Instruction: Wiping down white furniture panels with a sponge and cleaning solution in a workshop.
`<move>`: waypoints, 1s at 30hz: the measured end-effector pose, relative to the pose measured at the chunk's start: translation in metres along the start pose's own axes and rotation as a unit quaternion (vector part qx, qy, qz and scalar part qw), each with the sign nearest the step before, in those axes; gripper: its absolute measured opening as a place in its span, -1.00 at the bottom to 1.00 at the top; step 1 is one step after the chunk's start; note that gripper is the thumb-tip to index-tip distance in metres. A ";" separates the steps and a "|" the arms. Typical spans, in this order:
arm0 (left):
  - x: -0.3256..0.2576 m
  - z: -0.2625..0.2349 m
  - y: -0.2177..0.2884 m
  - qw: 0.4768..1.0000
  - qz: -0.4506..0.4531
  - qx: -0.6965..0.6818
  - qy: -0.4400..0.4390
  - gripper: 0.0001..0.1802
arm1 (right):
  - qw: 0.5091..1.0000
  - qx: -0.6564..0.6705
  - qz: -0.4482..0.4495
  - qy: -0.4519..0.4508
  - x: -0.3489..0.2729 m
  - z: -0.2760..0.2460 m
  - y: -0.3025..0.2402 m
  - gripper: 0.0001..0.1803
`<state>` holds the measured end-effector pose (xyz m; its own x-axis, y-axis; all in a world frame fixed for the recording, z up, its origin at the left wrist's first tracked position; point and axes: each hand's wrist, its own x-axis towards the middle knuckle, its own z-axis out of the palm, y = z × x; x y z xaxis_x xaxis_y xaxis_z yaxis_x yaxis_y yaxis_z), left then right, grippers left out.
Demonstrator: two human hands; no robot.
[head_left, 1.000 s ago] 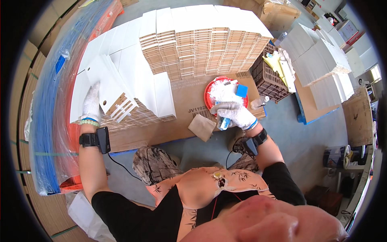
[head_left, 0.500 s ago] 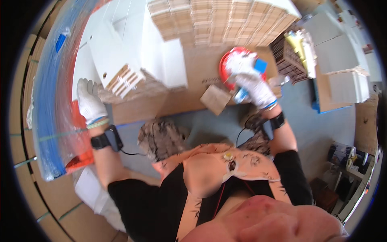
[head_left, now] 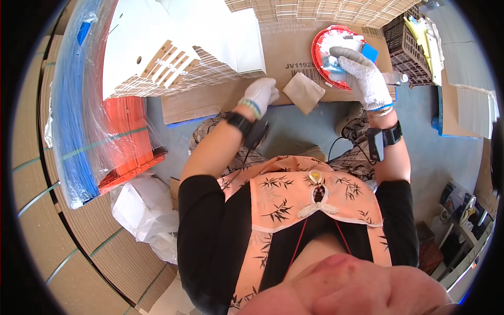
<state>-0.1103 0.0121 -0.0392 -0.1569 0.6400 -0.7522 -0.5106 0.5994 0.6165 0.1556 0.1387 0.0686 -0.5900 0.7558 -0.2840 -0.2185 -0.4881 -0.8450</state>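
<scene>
My right hand (head_left: 367, 80), in a white knit glove, is over a round red dish (head_left: 316, 48) of white paste. Its fingers are curled around a light-blue flat piece (head_left: 332, 64), whose held end is hidden. A darker blue block (head_left: 369, 52) lies at the dish's right side. My left hand (head_left: 261, 94), gloved too, is closed over the near edge of the cardboard, with nothing visible in it. Between my hands lies a tan square piece (head_left: 304, 93). White panels (head_left: 184, 31) with drilled holes are stacked to the left of the dish.
Stacked board edges (head_left: 315, 13) line the back. A brown plastic crate (head_left: 407, 50) stands right of the dish, with a small clear bottle (head_left: 395, 79) near it. Plastic-wrapped blue and orange material (head_left: 84, 126) and strapped cardboard (head_left: 68, 220) are at left. More white boards (head_left: 470, 58) sit far right.
My left hand has come right from the white panels' left edge and closed from spread fingers. My right hand has brought the light-blue piece from the dish's front edge to over the paste.
</scene>
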 end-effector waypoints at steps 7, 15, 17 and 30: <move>0.120 -0.038 0.006 0.997 0.033 -0.017 0.061 -0.42 | 0.997 -0.066 0.016 0.022 -0.008 -0.003 0.002 -0.58; 0.069 -0.013 0.041 0.915 -0.046 -0.380 0.127 -0.27 | 0.996 -0.094 0.003 -0.003 -0.012 -0.001 -0.004 -0.57; 0.070 -0.019 0.040 0.900 -0.060 -0.406 0.149 -0.28 | 0.992 -0.124 -0.010 -0.007 -0.013 -0.002 -0.004 -0.57; 0.084 -0.051 0.026 0.958 0.084 -0.262 0.075 -0.68 | 0.996 0.058 -0.055 -0.044 -0.006 -0.005 0.011 -0.64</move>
<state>-0.1798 0.0566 -0.0987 -0.3740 0.6055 -0.7024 -0.8161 0.1450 0.5595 0.1609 0.1308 0.0581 -0.6214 0.7695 -0.1475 -0.3714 -0.4551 -0.8093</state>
